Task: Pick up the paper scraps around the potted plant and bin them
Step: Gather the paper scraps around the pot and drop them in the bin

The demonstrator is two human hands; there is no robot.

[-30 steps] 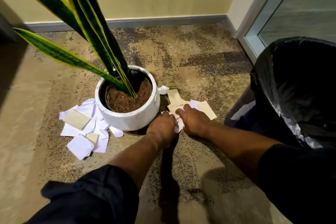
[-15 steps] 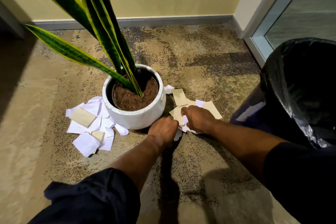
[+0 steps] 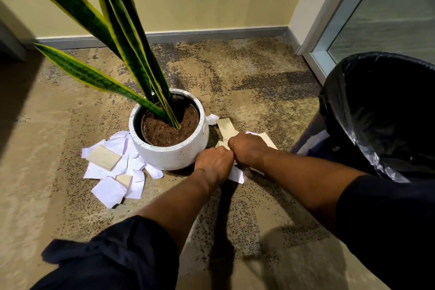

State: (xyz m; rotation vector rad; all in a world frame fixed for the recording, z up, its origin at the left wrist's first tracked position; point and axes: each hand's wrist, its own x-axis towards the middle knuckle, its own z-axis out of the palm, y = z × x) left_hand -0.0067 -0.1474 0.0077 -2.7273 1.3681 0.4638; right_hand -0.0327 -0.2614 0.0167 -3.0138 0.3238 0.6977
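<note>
Down at floor level now, both hands are in tight on the right side of the white pot [image 3: 169, 156]. The right hand [image 3: 247, 148] has its knuckles up and its fingers curled down into the paper scraps [image 3: 268, 139] there, its grip bunched on the tan and white pieces. A tan card [image 3: 225, 125] juts out just beyond its knuckles. The left hand [image 3: 213, 163] is pressed right up against it, thumb side touching, with its fingers tucked under. A white scrap [image 3: 237, 174] pokes out from beneath it, and it looks pinched in that grip, though the fingertips are hidden. One small white piece [image 3: 212, 119] lies against the pot's right wall, beyond both hands.

Over on the pot's left there's a second pile [image 3: 110, 189], with white sheets overlapping on the carpet [image 3: 235, 73] and a couple of tan cards [image 3: 102, 157] on top, some of it touching the pot's base. Neither hand touches that heap.

The bin [image 3: 341, 92], lined with a black bag, stands open-mouthed at the right, close by the right forearm. Long striped leaves [image 3: 131, 37] rise out of the soil.
</note>
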